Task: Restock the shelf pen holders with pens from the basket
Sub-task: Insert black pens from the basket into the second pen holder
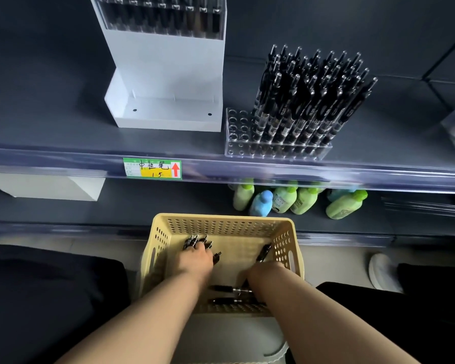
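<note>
Two bare hands reach into a yellow basket (221,218) below the front edge of the shelf (63,124). The left hand (195,261) curls around black pens (196,241) near the basket's far left corner. The right hand (264,275) hides its fingers, so its grip cannot be told. A part-filled clear pen holder (273,151) stands on the shelf.

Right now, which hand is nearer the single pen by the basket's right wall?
Right. The right hand sits directly against that pen; the left hand is across the basket, gripping the pen bunch at its left side.

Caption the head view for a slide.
Left hand grips pens in the yellow basket, right hand beside it; clear pen holder above stands part-filled.
</note>
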A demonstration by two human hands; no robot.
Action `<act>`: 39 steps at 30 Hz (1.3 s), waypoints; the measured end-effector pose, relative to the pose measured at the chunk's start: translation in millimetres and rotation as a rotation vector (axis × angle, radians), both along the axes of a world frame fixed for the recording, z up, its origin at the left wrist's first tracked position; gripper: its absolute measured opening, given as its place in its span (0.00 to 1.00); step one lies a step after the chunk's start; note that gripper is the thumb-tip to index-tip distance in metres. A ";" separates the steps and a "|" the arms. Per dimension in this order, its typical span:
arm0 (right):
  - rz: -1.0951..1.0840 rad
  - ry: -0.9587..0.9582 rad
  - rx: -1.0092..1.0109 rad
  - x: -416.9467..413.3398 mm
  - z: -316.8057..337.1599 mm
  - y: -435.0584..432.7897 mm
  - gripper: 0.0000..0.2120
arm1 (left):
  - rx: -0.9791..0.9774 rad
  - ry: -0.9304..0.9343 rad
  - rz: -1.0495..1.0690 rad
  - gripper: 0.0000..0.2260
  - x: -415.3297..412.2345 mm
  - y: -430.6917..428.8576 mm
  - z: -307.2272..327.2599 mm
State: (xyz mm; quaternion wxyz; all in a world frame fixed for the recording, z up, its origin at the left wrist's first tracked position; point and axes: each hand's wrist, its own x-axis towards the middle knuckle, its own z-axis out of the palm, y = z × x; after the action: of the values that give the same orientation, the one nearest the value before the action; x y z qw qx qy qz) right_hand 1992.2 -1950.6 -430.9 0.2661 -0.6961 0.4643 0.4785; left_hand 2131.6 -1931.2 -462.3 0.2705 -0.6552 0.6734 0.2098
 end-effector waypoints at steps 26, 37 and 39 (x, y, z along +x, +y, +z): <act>-0.665 -1.153 -0.697 -0.8 202.2 -19.4 0.05 | -0.947 0.745 0.274 0.09 26.1 -11.7 232.8; -0.396 -1.248 -1.311 -3.1 292.1 -70.3 0.08 | -1.105 0.854 0.307 0.06 38.3 -75.1 272.4; -0.399 -1.262 -1.351 -2.0 300.8 -85.3 0.08 | -1.115 0.871 0.300 0.05 38.6 -84.1 268.0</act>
State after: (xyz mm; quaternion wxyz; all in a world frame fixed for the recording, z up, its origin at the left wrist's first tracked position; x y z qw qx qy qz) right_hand 1990.2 -2035.9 -130.1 0.0857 -0.7410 0.5240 -0.4112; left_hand 2170.2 -2015.2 -194.4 -0.4286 -0.6381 0.6297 0.1120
